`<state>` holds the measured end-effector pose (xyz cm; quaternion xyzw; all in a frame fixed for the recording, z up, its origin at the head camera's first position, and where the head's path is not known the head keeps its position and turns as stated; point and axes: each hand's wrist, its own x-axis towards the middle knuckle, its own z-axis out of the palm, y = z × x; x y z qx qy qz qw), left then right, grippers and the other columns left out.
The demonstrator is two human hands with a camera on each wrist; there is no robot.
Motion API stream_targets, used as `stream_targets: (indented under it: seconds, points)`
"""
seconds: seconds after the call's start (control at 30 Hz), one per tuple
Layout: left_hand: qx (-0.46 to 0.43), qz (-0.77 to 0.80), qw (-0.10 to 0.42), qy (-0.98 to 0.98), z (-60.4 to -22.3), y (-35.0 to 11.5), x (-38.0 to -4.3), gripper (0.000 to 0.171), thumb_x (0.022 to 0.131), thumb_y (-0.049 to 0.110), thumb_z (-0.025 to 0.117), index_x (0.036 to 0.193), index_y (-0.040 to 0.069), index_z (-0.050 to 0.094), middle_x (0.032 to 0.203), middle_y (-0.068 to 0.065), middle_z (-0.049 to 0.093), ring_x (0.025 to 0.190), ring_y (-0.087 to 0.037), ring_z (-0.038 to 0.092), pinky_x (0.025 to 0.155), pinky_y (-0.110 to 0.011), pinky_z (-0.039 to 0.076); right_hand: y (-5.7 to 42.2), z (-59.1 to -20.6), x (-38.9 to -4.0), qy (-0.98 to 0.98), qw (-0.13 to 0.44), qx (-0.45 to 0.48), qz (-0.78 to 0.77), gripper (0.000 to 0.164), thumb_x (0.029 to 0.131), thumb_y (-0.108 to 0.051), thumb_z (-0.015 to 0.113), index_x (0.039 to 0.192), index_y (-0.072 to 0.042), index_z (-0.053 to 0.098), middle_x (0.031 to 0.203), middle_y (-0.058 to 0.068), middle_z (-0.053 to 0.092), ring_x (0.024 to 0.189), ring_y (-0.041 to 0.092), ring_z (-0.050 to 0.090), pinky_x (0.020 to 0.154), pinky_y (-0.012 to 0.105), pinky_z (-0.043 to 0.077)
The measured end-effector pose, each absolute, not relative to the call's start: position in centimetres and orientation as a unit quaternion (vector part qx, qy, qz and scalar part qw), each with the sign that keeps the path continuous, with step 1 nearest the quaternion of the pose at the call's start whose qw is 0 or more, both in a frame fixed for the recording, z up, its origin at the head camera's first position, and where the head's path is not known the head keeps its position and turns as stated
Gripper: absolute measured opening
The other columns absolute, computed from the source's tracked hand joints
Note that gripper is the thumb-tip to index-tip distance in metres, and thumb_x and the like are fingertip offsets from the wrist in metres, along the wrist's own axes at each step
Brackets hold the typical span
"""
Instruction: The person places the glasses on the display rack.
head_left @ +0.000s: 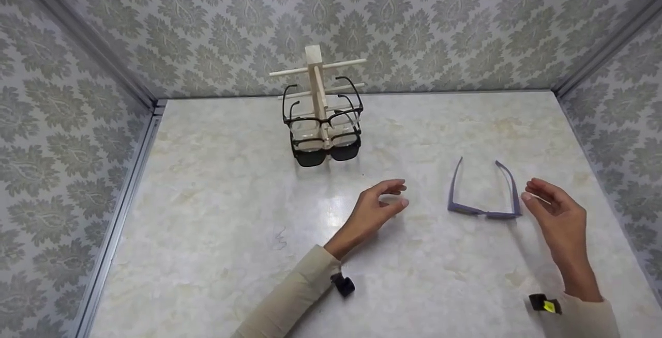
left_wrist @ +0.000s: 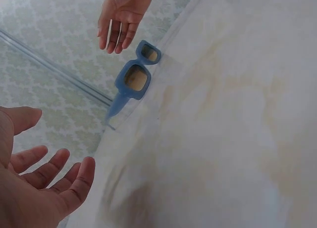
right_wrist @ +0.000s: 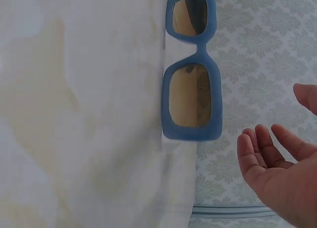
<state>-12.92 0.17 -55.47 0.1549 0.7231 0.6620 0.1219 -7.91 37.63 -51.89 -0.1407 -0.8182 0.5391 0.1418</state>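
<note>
A pair of blue-framed sunglasses [head_left: 484, 214] with brownish lenses [right_wrist: 185, 97] stands on the table, temples unfolded and pointing toward the back wall. To its left, my left hand [head_left: 372, 206] hovers with loosely bent fingers and holds nothing. Close by the right temple is my right hand [head_left: 558, 214], apart from the frame, its fingers relaxed and nothing in them. In the left wrist view, both the left hand [left_wrist: 44, 178] and the right hand [left_wrist: 126, 15] show on the same side as the sunglasses [left_wrist: 133, 79].
A wooden glasses rack [head_left: 314, 56] stands near the back wall, left of the hands. Several dark-framed glasses [head_left: 323, 121] hang on it, the lowest pair being sunglasses [head_left: 312, 159] with black lenses. Patterned walls [head_left: 439, 28] border the marbled table [head_left: 217, 214].
</note>
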Motion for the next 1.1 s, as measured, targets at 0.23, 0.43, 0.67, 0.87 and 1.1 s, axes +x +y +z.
stream_targets:
  seconds: [0.23,0.43,0.67,0.87,1.1]
  points:
    - [0.162,0.664,0.136,0.717,-56.1,2.2,-12.4,0.053,0.106,0.025,0.077,0.153,0.004,0.064,0.143,-0.013,0.071,0.135,-0.03,0.064,0.099,-0.027,0.06,39.2,-51.9,-7.2,-0.825,0.155,-0.189,0.51,0.05,0.104,-0.014,0.079,0.152,-0.007,0.066,0.136,-0.003,0.069,0.124,0.005,0.064,0.1,0.007,0.051]
    - [0.17,0.663,0.142,0.715,-56.4,3.9,-12.4,0.052,0.106,0.023,0.077,0.153,0.004,0.064,0.142,-0.009,0.071,0.134,-0.028,0.065,0.098,-0.024,0.06,39.8,-53.3,-7.1,-0.825,0.139,-0.188,0.515,0.052,0.104,-0.014,0.08,0.152,-0.003,0.065,0.134,-0.008,0.068,0.125,0.002,0.062,0.101,0.008,0.051]
    - [0.184,0.668,0.146,0.707,-56.6,5.9,-13.0,0.051,0.107,0.022,0.076,0.153,0.004,0.063,0.144,-0.014,0.07,0.134,-0.027,0.066,0.099,-0.023,0.059,39.8,-54.9,-7.0,-0.837,0.095,-0.174,0.511,0.061,0.105,-0.022,0.079,0.158,0.0,0.057,0.138,-0.006,0.066,0.124,-0.002,0.061,0.098,0.006,0.051]
    - [0.174,0.678,0.161,0.696,-56.8,7.1,-13.1,0.051,0.107,0.02,0.077,0.152,0.003,0.064,0.144,-0.014,0.07,0.13,-0.025,0.068,0.085,-0.023,0.064,39.6,-55.5,-7.0,-0.849,0.073,-0.17,0.494,0.064,0.106,-0.025,0.078,0.16,0.0,0.054,0.147,0.011,0.064,0.124,-0.001,0.06,0.097,0.004,0.049]
    - [0.154,0.69,0.177,0.685,-57.4,8.0,-13.2,0.051,0.106,0.018,0.077,0.154,0.005,0.063,0.147,-0.012,0.068,0.13,-0.02,0.069,0.085,-0.024,0.065,39.5,-55.9,-6.9,-0.863,0.048,-0.148,0.481,0.066,0.107,-0.027,0.077,0.162,-0.001,0.052,0.15,0.016,0.063,0.119,-0.006,0.06,0.096,0.004,0.048]
